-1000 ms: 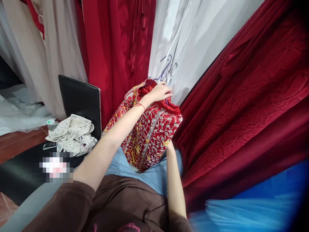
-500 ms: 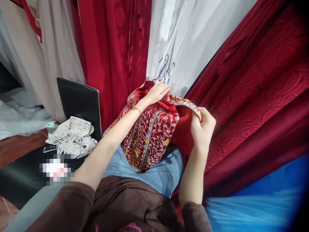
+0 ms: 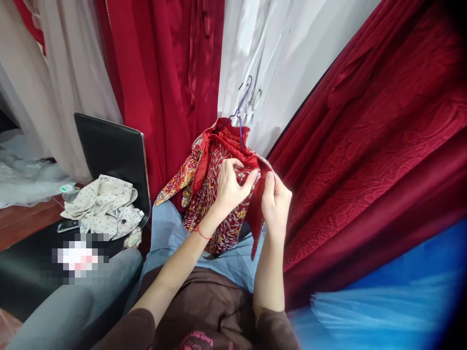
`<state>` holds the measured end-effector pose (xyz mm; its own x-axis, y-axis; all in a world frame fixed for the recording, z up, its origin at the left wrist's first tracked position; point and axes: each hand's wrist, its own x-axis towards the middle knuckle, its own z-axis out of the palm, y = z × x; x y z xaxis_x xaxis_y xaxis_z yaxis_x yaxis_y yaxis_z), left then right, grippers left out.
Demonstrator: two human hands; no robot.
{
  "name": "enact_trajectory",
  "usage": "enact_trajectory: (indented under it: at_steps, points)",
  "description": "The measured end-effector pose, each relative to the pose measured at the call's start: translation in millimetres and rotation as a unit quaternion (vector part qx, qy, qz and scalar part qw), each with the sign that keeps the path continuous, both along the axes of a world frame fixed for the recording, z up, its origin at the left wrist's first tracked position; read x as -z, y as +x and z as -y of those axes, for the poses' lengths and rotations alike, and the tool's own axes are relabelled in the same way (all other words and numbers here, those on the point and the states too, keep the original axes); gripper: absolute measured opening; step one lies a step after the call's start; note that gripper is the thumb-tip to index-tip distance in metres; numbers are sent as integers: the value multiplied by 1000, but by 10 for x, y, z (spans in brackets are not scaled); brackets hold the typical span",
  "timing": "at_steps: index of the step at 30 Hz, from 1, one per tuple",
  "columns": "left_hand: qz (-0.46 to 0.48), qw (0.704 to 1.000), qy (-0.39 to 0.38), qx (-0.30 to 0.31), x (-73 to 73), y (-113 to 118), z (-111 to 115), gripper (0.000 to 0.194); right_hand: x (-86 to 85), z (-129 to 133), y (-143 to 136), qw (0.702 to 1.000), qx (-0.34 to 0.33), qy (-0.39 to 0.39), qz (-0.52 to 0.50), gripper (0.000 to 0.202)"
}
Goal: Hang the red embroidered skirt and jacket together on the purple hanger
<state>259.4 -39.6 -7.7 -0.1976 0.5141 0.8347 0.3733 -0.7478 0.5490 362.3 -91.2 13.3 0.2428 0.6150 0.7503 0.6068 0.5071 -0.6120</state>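
Observation:
A red embroidered garment (image 3: 213, 163) with silver and gold patterns hangs on a purple wire hanger (image 3: 239, 109), resting over the lap. My left hand (image 3: 233, 187) pinches the silver-trimmed front edge just below the collar. Close beside it, my right hand (image 3: 276, 204) is closed around the red edge of the opposite front panel, fingers curled behind the cloth. The garment's shiny red lining shows at the neck. One sleeve (image 3: 175, 182) droops to the left.
To the left, a black chair (image 3: 115, 150) bears a dotted cream cloth (image 3: 102, 194) and a phone (image 3: 68, 225). Red curtain-like gowns (image 3: 164, 63) hang behind, white ones (image 3: 241, 43) in the middle. Dark red lace (image 3: 383, 146) and blue tulle (image 3: 372, 306) lie right.
My left hand has moved from the collar by the hanger down to the front edge. My right hand has come left and lower, bringing its panel inward. The garment's left sleeve shows more.

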Motion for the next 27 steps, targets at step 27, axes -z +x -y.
enact_trajectory:
  at_steps: [27]
  points:
    - [-62,987,28,-146,-15,-854,-75,30,-203,20,-311,992,104,75,5,34]
